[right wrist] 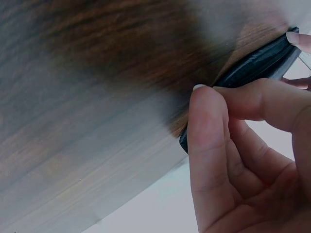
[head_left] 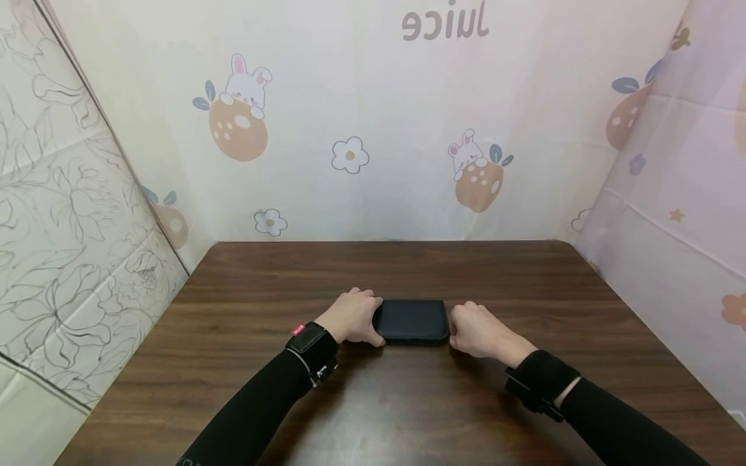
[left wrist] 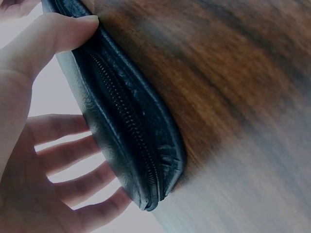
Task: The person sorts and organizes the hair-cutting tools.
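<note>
A black zip-around wallet [head_left: 410, 320] with a leather-like surface lies on the brown wooden table, in the middle of the head view. My left hand [head_left: 351, 316] holds its left end, thumb on the near edge and fingers spread on the far side. The left wrist view shows the toothed zipper [left wrist: 119, 104] running along the wallet's edge. At the right end, my right hand [head_left: 480, 330] has thumb and index finger pinched together at the zipper edge. Whatever lies between those fingertips is hidden, and the other fingers are curled in.
The wooden table [head_left: 402, 401] reaches back to a printed curtain [head_left: 373, 97] with bunnies and flowers. More patterned cloth [head_left: 688, 213] hangs along the right, and a flower-line panel [head_left: 70, 246] stands at the left. Both wrists wear black straps [head_left: 542, 382].
</note>
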The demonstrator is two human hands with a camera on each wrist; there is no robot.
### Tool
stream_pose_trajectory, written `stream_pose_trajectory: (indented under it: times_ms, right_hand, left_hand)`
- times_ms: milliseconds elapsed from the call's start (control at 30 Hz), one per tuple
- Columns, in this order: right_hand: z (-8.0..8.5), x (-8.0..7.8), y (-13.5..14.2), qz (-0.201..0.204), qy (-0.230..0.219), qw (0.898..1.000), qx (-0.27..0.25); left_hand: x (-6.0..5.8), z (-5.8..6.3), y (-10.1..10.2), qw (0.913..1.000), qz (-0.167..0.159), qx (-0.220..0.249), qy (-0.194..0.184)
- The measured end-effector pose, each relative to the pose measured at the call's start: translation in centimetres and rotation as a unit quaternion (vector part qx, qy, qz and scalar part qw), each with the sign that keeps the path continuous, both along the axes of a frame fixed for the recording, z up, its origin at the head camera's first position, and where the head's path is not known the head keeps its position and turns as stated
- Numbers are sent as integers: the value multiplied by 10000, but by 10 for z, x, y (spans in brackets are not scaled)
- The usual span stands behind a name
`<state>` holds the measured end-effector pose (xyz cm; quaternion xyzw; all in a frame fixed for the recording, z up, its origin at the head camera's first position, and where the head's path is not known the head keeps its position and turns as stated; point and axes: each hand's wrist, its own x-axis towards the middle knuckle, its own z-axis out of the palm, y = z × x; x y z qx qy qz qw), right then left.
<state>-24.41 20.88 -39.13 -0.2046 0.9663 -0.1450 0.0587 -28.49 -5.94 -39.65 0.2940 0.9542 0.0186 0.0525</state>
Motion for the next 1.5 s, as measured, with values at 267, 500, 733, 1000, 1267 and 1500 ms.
stream_pose_trajectory:
  times_ms: [267, 500, 733, 1000, 1267, 1500]
  right_hand:
    - [0, 4, 0, -22, 1, 10000, -33]
    - [1, 6, -2, 27, 73, 10000, -46]
    - [3, 8, -4, -71, 22, 10000, -21]
    - [2, 9, -5, 42, 141, 9999, -16]
    - [1, 11, -6, 106, 79, 9998, -178]
    - [2, 12, -9, -28, 3, 9999, -121]
  left_hand:
    - [1, 0, 0, 10000, -32, 25, -43]
    - [0, 0, 1, 10000, -34, -40, 2]
    - [0, 1, 1, 10000, 5, -74, -38]
    - [0, 0, 1, 10000, -24, -72, -34]
    - [2, 4, 0, 9999, -21, -84, 54]
    - [2, 2, 0, 9999, -26, -82, 52]
